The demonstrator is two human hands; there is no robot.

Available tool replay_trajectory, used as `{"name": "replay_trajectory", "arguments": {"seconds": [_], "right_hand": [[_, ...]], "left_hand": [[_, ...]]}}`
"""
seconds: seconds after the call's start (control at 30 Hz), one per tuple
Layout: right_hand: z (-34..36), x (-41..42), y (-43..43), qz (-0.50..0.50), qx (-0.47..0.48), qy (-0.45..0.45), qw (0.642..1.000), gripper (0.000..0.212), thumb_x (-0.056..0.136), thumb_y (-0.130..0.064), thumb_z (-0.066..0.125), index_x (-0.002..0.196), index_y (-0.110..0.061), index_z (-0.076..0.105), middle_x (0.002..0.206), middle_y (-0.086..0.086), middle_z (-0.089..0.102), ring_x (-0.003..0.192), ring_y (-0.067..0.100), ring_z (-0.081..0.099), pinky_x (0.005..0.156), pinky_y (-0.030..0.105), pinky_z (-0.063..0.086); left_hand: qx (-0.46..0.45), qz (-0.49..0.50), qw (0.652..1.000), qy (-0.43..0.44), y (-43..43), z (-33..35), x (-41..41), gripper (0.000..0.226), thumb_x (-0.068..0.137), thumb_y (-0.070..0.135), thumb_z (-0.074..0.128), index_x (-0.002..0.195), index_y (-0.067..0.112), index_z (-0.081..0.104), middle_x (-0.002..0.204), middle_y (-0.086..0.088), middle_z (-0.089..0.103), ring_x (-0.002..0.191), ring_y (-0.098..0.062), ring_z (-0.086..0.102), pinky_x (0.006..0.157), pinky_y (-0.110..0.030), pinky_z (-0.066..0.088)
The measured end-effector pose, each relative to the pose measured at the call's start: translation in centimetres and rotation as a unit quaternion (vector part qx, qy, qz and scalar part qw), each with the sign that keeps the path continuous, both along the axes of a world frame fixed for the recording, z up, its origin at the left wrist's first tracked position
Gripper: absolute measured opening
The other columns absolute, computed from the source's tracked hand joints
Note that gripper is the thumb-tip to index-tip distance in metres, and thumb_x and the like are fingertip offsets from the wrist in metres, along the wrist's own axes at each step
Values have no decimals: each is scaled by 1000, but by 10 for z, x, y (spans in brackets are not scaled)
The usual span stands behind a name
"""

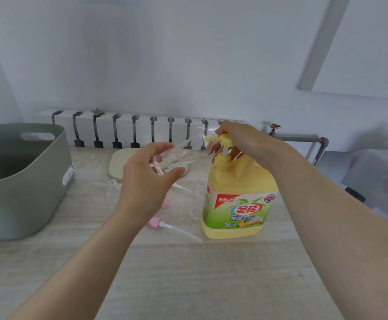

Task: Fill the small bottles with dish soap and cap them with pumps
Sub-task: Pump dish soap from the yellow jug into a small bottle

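One small bottle (pixel 177 156) tilts (mouth up-right) toward pump spout (pixel 212 137)

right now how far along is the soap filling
Nothing looks finished. In hand: the left hand holds a clear bottle tilted to the spout of the soap jug, while the right hand grips its pump. Left: two open bottles on the table look empty, and pink pumps lie loose beside them.
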State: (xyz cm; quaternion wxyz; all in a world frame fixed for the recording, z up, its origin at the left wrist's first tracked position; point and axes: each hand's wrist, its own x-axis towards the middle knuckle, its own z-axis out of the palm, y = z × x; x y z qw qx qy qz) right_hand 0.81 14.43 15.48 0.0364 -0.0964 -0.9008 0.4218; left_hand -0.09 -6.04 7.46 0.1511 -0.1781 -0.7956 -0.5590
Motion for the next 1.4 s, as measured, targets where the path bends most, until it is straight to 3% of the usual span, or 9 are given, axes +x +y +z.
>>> {"name": "replay_trajectory", "arguments": {"seconds": [0.27,0.43,0.6,0.7,0.83,0.97,1.07,1.23,1.4], "right_hand": [[0,-1,0,-8,14,3,1000,59,96,-37,38,47,-22,67,48,-15,63,65,10,54,55,22,36],[-2,-4,-1,-7,30,0,1000,42,98,-26,33,74,-7,62,43,-23,58,67,7,51,44,13,40],[-3,-8,0,-14,51,-17,998,42,93,-23,35,66,-11,66,49,-26,61,69,11,53,59,23,34],[-3,-9,-2,-14,68,-32,997,39,92,-20,34,73,-6,66,61,-15,68,69,14,51,65,27,37],[-3,-13,-5,-23,81,-43,995,29,92,-17,35,82,0,56,98,20,66,73,19,43,70,33,32],[-2,-7,-1,-6,82,-42,996,38,94,-19,35,75,-10,66,49,-23,62,70,12,50,59,23,34],[0,-3,-1,4,60,-19,998,37,97,-22,34,76,-9,62,46,-24,60,72,7,49,49,12,40],[2,0,0,-6,-5,-2,1000,55,95,-42,39,54,-25,71,54,-12,67,67,14,57,58,24,39],[6,2,2,22,-46,-13,999,49,91,-61,34,106,-25,65,69,-3,74,54,7,64,60,26,45]], "left_hand": [[1,-2,1000,0,-1,1,0,45,76,29,81,114,40,59,110,14,61,85,-2,57,63,-3,41],[0,0,1000,-2,0,0,-1,46,76,29,81,115,40,59,110,15,61,84,0,56,64,-5,39],[0,4,1000,-5,0,-2,-1,48,76,29,81,117,39,60,110,17,60,82,10,54,63,0,39],[-7,5,1000,-9,0,-4,-1,49,76,30,81,119,38,59,109,19,58,80,17,52,62,-1,39],[-6,3,1000,-10,-1,-5,0,47,76,28,81,117,38,60,109,18,58,80,17,52,63,0,39],[-15,5,1000,-10,-1,-4,1,49,76,29,81,119,37,59,109,18,57,78,21,49,62,2,38],[-9,3,1000,-11,-1,-3,1,48,76,29,81,119,37,59,108,16,59,78,12,53,63,4,38],[-3,1,1000,-9,-1,1,0,47,76,29,81,117,39,60,109,15,60,86,1,56,62,-2,41],[2,0,1000,-10,0,2,1,46,76,29,81,116,39,60,111,14,61,89,0,57,68,-8,39]]}}
